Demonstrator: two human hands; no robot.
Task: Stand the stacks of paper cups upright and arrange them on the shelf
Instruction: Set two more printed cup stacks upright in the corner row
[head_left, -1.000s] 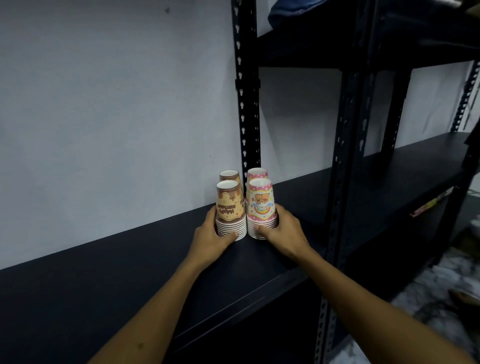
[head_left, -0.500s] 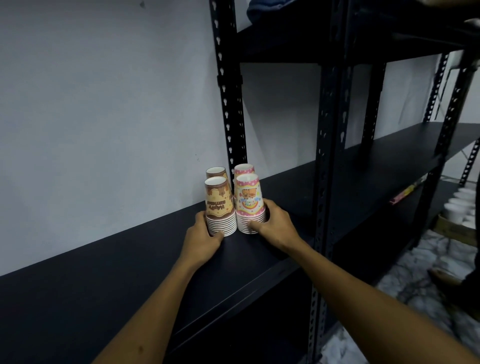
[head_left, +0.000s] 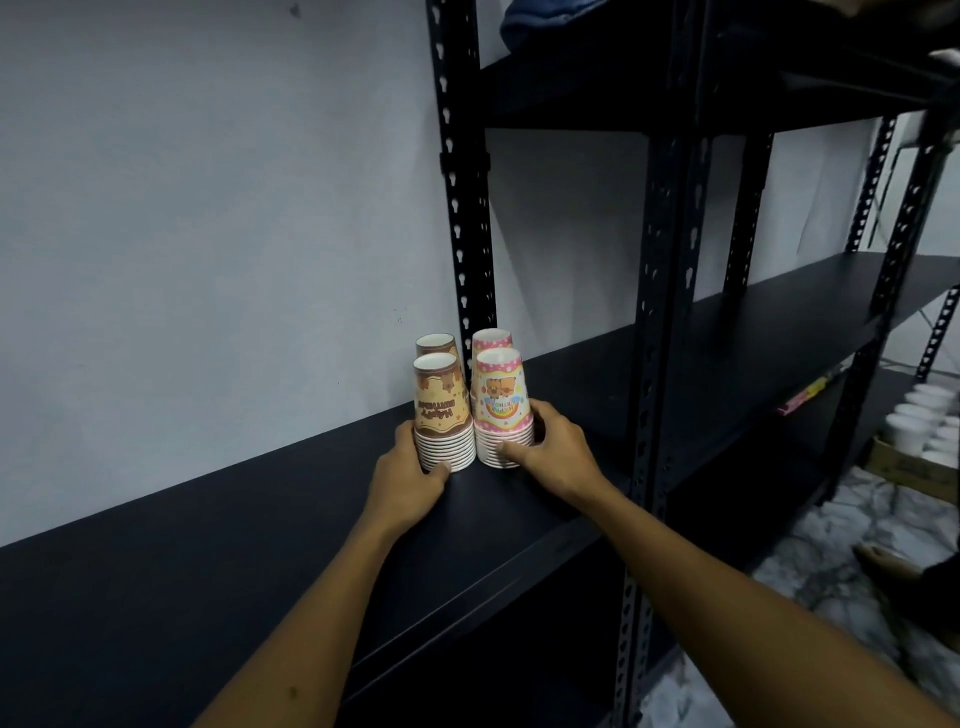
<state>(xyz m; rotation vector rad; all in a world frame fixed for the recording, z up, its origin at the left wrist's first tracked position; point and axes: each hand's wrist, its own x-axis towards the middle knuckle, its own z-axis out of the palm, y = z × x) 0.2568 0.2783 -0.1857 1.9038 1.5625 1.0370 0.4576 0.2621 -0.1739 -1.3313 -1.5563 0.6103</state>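
Gripping upright cup stacks (head_left: 447, 415), hands (head_left: 408, 475) apparently.

You stood in a storeroom: black slotted-steel racking (head_left: 660, 291) ran along a bare white wall (head_left: 208, 208), a carton (head_left: 904, 465) of white cups (head_left: 922, 415) sat on the marble floor (head_left: 831, 545), and printed cup stacks (head_left: 470, 410) stood on a shelf (head_left: 260, 561).
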